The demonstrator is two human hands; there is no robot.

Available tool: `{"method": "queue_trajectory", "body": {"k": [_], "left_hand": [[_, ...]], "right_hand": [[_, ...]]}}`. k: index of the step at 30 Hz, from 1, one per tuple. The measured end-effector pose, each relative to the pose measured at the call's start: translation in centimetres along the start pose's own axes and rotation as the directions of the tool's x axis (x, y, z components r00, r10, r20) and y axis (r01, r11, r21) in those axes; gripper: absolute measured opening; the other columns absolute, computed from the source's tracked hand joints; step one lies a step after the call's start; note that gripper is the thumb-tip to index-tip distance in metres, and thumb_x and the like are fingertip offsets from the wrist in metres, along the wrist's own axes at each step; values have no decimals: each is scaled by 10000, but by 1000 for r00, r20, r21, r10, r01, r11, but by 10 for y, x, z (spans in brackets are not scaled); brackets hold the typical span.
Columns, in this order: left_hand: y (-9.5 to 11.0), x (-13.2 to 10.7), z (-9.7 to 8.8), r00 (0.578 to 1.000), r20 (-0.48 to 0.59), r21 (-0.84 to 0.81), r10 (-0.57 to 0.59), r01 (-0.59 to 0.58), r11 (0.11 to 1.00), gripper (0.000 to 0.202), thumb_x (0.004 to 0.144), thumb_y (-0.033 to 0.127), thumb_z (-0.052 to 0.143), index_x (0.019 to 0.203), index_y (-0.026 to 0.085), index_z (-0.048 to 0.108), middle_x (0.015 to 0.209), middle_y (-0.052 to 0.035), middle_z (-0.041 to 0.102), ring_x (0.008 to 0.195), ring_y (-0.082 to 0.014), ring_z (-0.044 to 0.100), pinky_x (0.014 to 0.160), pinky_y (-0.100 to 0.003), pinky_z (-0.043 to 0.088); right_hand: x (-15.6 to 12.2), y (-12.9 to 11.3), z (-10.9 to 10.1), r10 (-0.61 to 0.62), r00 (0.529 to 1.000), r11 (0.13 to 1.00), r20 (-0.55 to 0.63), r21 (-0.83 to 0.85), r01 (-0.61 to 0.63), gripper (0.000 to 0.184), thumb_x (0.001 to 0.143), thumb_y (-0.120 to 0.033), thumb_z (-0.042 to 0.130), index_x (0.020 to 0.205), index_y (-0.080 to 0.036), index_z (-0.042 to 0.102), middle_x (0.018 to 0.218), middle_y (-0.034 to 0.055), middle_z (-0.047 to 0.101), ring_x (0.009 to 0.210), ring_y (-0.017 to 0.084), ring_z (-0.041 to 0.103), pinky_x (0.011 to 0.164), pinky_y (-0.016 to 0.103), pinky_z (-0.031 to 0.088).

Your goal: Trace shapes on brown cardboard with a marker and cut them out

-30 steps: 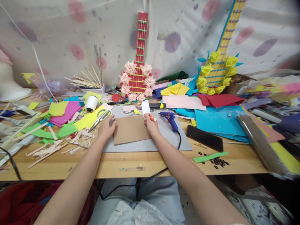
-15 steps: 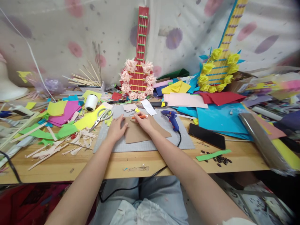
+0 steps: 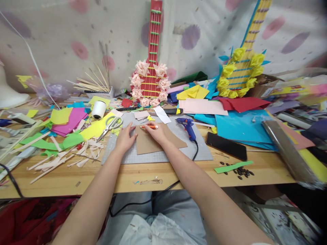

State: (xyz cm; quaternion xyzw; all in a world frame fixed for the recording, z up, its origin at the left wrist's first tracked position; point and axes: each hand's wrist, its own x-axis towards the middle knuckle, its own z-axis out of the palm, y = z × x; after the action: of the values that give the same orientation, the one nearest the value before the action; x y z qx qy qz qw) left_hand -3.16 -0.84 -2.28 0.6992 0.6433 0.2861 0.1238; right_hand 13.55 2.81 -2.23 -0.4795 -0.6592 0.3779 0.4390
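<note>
R hand [image 3: 158,133] fingers clamped on orange pen [image 3: 154,127], now over far L part of brown cardboard [image 3: 148,144]; 1 s ago they were by its R edge, next to white paper slip [image 3: 162,115]. Slip now lies slanted, apart from the hand. Cardboard's turned & shifted R a bit since then, flat on grey mat [image 3: 112,154] on table [image 3: 127,173]. L hand [image 3: 125,139] at its L edge, fingers slightly apart, nothing gripped (thumb's close, can't tell if touching). Glue gun [image 3: 187,127] & scissors [image 3: 111,125] same spots as before
</note>
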Motion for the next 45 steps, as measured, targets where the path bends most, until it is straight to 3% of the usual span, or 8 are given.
{"method": "queue_trajectory", "body": {"k": [5, 11, 19, 26, 32, 36, 41, 45], "left_hand": [[-1, 0, 1, 1000, 1, 3, 0, 0, 1000, 588, 773, 254, 538, 1325, 202, 341, 1208, -35, 587, 1193, -188, 463, 1100, -450, 167], [-2, 0, 2, 1000, -7, -2, 5, -5, 1000, 572, 780, 263, 527, 1322, 216, 350, 1201, -31, 592, 1196, -200, 461, 1103, -461, 137], [-3, 1, 2, 1000, -1, 13, 7, -7, 1000, 572, 772, 261, 535, 1313, 211, 358, 1207, -42, 588, 1163, -194, 491, 1101, -468, 138], [-2, 0, 2, 1000, 2, 1, 3, -3, 1000, 554, 774, 265, 534, 1302, 231, 373, 1207, -28, 589, 1158, -194, 496, 1105, -463, 129], [-2, 0, 2, 1000, -1, -4, 3, -3, 1000, 552, 774, 267, 531, 1302, 222, 377, 1202, -31, 592, 1151, -198, 501, 1105, -465, 123], [-3, 1, 2, 1000, 3, -1, 12, -12, 1000, 559, 772, 270, 533, 1305, 219, 373, 1206, -35, 589, 1148, -199, 502, 1106, -466, 116], [-3, 0, 2, 1000, 3, -5, 11, -11, 1000, 553, 771, 262, 539, 1297, 208, 379, 1207, -41, 588, 1160, -199, 492, 1103, -472, 119], [-2, 0, 1, 1000, 3, -3, 8, -8, 1000, 546, 770, 255, 543, 1291, 208, 385, 1201, -45, 592, 1146, -200, 503, 1101, -479, 121]], "right_hand": [[0, 2, 0, 15, 1000, 1000, -1, -24, -15, 218, 743, -400, 501, 725, -203, 592, 715, -10, 625, 693, 132, 555, 660, 247, 416], [0, 1, -2, 68, 991, 998, -116, -7, -69, 155, 719, -330, 465, 665, -191, 509, 605, -41, 534, 594, 109, 485, 572, 220, 364], [0, 0, -1, 28, 1000, 999, 12, -41, -27, 243, 724, -433, 504, 729, -203, 582, 733, -15, 611, 697, 126, 534, 653, 239, 394], [0, 0, -3, 87, 990, 992, -108, -81, -96, 178, 714, -357, 478, 660, -193, 517, 591, -46, 520, 585, 108, 477, 559, 225, 348], [-1, -2, -3, 33, 999, 993, 14, -117, -31, 204, 715, -404, 524, 728, -206, 570, 726, -31, 607, 674, 120, 518, 613, 238, 372], [0, 1, -3, 71, 996, 992, -57, -100, -76, 189, 697, -386, 520, 702, -197, 531, 634, -47, 543, 613, 110, 481, 590, 233, 366], [1, 4, -3, 24, 1000, 998, 13, -62, -23, 222, 701, -418, 529, 693, -196, 524, 669, -39, 555, 628, 113, 489, 591, 233, 364], [0, 5, -3, 54, 998, 996, -30, -70, -56, 201, 690, -400, 549, 719, -201, 533, 659, -36, 550, 617, 120, 487, 576, 235, 361]]}}
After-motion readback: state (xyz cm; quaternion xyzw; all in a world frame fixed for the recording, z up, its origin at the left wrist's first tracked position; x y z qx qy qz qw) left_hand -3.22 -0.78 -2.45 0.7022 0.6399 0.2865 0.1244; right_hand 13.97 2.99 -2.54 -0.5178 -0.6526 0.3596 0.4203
